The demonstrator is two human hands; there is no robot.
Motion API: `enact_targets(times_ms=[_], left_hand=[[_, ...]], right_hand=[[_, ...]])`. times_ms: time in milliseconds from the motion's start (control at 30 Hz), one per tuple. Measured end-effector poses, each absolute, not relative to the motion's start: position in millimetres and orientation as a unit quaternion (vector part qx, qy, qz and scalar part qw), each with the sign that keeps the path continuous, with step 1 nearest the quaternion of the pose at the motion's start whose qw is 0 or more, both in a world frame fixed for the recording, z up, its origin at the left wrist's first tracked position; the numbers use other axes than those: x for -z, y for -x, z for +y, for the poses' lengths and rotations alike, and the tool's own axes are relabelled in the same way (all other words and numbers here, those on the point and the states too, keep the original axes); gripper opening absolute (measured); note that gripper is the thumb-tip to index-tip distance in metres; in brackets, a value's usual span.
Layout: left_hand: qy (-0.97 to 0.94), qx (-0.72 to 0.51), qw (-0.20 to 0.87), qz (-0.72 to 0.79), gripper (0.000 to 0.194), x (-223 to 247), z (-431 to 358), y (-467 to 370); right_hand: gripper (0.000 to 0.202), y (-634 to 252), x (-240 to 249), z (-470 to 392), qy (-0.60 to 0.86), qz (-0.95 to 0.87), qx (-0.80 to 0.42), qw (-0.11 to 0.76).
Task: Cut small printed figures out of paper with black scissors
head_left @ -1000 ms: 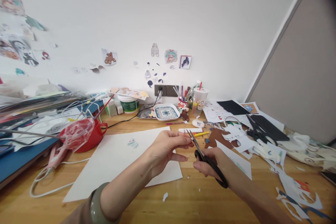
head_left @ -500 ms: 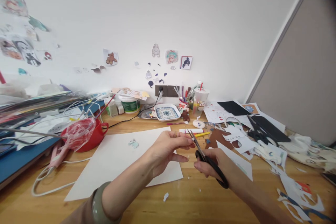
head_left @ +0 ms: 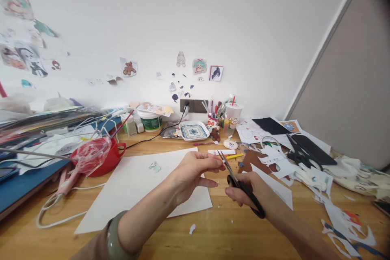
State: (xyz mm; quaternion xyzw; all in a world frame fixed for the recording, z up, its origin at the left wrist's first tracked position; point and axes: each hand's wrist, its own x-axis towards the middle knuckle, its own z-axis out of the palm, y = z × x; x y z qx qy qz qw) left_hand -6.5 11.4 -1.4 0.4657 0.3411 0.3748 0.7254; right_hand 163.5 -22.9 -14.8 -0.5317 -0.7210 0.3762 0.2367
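My right hand [head_left: 248,191] is closed around the black handles of a pair of scissors [head_left: 240,187], whose narrow blades point up and left, slightly apart. The blade tips meet the fingertips of my left hand [head_left: 195,174], which pinch something too small to make out; its lower fingers are stretched out. Below my left forearm lies a large white sheet of paper [head_left: 128,187]. A small pale-blue paper cutout [head_left: 154,166] rests on that sheet. On the wood in front of me is a small white paper scrap [head_left: 192,228].
A red pot [head_left: 103,158] with plastic film stands left, near white cables. Behind my hands are a patterned square tray [head_left: 195,131], a drink cup [head_left: 233,118] and a white marker [head_left: 222,152]. Paper offcuts [head_left: 338,215] and another pair of black scissors [head_left: 301,154] lie right.
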Motion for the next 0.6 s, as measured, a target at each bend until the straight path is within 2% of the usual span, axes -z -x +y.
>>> enact_targets(times_ms=[600], left_hand=[[-0.464,-0.385,0.716,0.352,0.018,-0.4,12.9,8.4]], right_hand=[[0.031,-160.1,10.6,-23.8,0.564,-0.697,-0.368,0.248]])
